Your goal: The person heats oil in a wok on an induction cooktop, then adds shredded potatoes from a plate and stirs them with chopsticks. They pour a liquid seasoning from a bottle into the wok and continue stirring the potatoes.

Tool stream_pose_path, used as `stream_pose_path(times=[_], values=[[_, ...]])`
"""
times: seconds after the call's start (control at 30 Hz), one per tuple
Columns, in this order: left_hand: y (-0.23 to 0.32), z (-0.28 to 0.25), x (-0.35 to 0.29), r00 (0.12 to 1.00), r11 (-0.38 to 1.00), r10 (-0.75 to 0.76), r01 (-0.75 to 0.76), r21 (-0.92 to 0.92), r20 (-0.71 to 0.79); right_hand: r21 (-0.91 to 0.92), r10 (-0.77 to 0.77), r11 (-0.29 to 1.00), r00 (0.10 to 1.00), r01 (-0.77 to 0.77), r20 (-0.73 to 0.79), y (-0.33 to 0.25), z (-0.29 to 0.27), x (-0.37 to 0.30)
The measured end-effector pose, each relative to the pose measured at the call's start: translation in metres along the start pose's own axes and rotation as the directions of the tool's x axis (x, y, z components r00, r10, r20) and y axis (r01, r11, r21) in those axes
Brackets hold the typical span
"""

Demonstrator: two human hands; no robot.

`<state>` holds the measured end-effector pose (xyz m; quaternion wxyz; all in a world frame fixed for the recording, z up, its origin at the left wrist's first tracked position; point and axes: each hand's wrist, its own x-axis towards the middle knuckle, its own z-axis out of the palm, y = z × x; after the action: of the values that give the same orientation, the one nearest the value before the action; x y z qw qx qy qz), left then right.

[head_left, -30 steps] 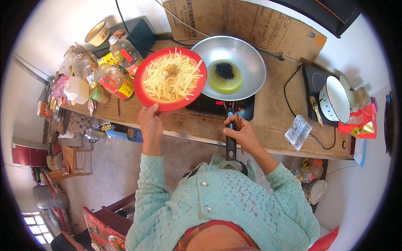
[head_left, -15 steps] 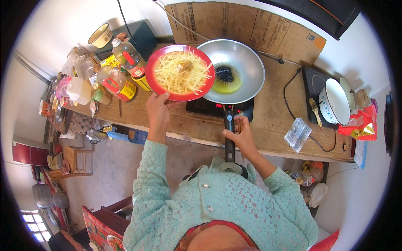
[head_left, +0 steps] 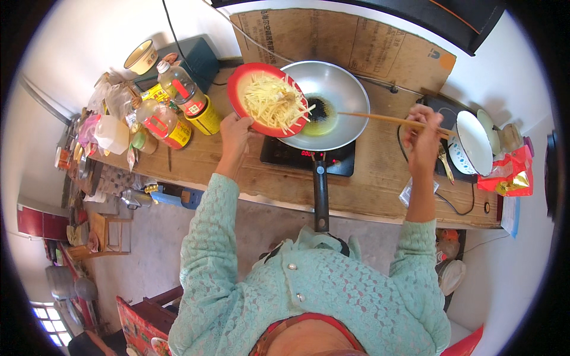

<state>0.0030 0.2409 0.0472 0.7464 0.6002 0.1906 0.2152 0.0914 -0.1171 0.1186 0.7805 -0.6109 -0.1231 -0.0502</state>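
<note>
My left hand point(head_left: 235, 135) grips the near rim of a red plate point(head_left: 236, 84) heaped with pale shredded potatoes point(head_left: 267, 101). The plate tilts to the right over the left side of a silver frying pan point(head_left: 350, 89), and some shreds hang past its rim. Oil point(head_left: 323, 126) pools in the pan around a dark patch. Beneath the pan is a black induction cooker point(head_left: 279, 155) with a lit red display. My right hand point(head_left: 424, 135) is closed around wooden chopsticks point(head_left: 383, 118), whose tips reach over the pan. The black pan handle point(head_left: 320, 199) points toward me, with neither hand on it.
Oil and sauce bottles point(head_left: 189, 95) crowd the left of the table, with a yellow can point(head_left: 206, 118) among them. On the right stand a white enamel pot point(head_left: 469, 148), a brush point(head_left: 445, 161) and a red packet point(head_left: 515, 172). Cardboard point(head_left: 380, 44) leans behind the pan.
My right hand has left the pan handle, moved up and right, and now holds chopsticks. The plate has tipped toward the pan, and the shreds have slid to its right edge.
</note>
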Motion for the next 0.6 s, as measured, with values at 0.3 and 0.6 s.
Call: stream_pose_path(times=[0.3,0.6], values=[[0.004,0.039,0.012,0.943,0.770,0.329,-0.241,0.591,-0.044,-0.072,0.021,0.997,0.962,-0.002,0.274,0.073,0.053,0.029],[0.019,0.062,0.013,0.791,0.424,0.588,-0.479,0.769,0.168,-0.293,-0.071,0.946,0.973,0.135,0.220,0.084,0.040,0.037]])
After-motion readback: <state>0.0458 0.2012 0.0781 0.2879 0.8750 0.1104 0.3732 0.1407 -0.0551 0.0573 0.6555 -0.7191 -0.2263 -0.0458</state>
